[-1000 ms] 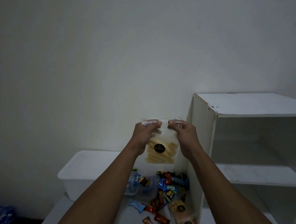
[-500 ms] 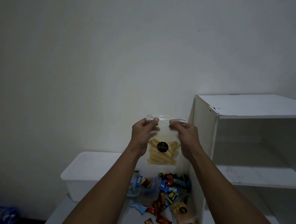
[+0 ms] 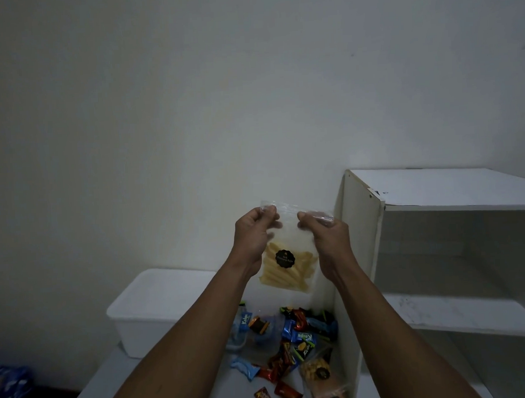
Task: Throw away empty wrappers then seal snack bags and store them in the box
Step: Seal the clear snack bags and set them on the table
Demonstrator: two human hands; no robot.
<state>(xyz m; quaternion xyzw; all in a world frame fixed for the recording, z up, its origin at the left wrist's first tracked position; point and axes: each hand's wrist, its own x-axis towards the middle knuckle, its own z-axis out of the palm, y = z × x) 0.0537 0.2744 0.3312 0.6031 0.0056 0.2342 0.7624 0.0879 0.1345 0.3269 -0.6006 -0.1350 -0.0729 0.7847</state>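
Note:
I hold a clear zip bag of pale yellow stick snacks with a round black label up in front of the wall. My left hand pinches the left part of its top strip. My right hand pinches the right part. The bag hangs upright between them. Below on the white table lies a heap of small coloured wrappers and snack packs. A second clear snack bag with a black label lies at the heap's near right. The white box with its lid on stands left of the heap.
A white shelf unit stands right of the table, its side panel next to my right wrist. A blue plastic bag lies on the dark floor at the far left. A plain wall fills the upper view.
Both hands have kept their pinch on the bag's top strip and drawn slightly apart along it. The view has tilted a little.

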